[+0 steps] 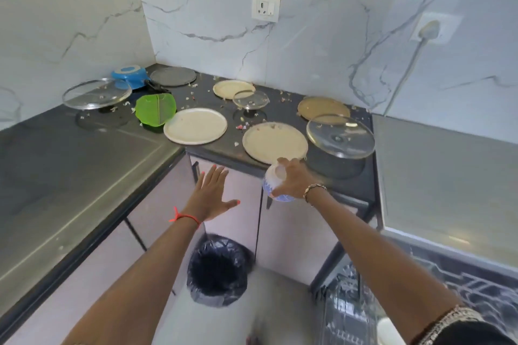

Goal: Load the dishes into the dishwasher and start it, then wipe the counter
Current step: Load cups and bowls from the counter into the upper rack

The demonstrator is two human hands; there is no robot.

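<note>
Worktop (70,171), head view, L-shaped, dark stone, strewn with food scraps around the back corner.

- Bowl (273,179), one, small, white with a blue pattern. It is held off the worktop, just in front of the front edge and level with the cupboard doors. It looks tipped on its side, though blur hides the exact angle.
- Right hand (294,179): the grip is closed over the bowl from above, fingers curled across its rim and thumb under its side. This is judged a carrying hold, taken for the move to the rack or for shaking scraps into the bin.
- Left hand (213,193): the grip is fully open, fingers straight and spread, holding nothing. It hovers in front of the cupboard doors, probably free to take the next dish.
- Plates, four, all lying flat and soiled. One white plate (195,126) overhangs the inner corner of the front edge. One cream plate (274,143) sits at the front edge just behind the bowl. One small plate (229,87) lies near the back edge. One tan plate (323,106) lies toward the right end.
- Glass lids, three, each resting knob-down, hence tilted. One lid (96,93) is on the left run, a small lid (251,98) overlaps the small plate, and a large lid (340,136) is at the right end.
- Dark round pan (173,76), one, in the back corner.
- Blue container (129,75), one, beside the pan.
- Green strainer (155,112), one, touching the white plate.
- Bin (218,269), one, black-lined, on the floor below the hands.
- Dishwasher rack (406,288), one, pulled out at lower right. Its contents are mostly unclear.

Loading is judged barely begun.
</note>
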